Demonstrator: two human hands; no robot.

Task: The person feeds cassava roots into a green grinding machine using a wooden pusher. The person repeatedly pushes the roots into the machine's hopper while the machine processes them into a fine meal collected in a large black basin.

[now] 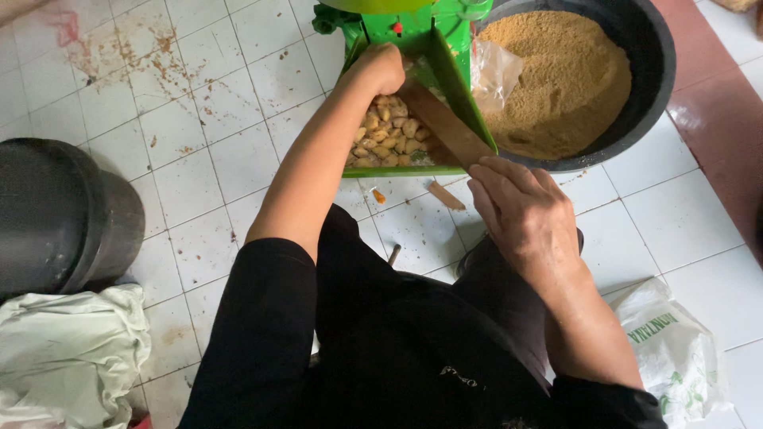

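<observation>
1. Head view: a black bucket (63, 214) stands at the floor's left edge.
2. The left hand (380, 67), curled shut, pushes yellowish nuts (389, 135) up the green chute (445, 48); fingers risk reaching the grinder's intake.
3. The right hand (520, 210) grips a wooden stick (445, 123); slipping, it may scatter nuts.
4. A black basin (656, 63) holds brown meal.

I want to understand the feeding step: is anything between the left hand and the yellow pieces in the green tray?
Nothing visible is. The left hand rests closed at the top of the pale yellow chunky pieces inside the green metal feed tray. The right hand holds a flat brown wooden stick beside the pile, not across the left hand's way.
</observation>
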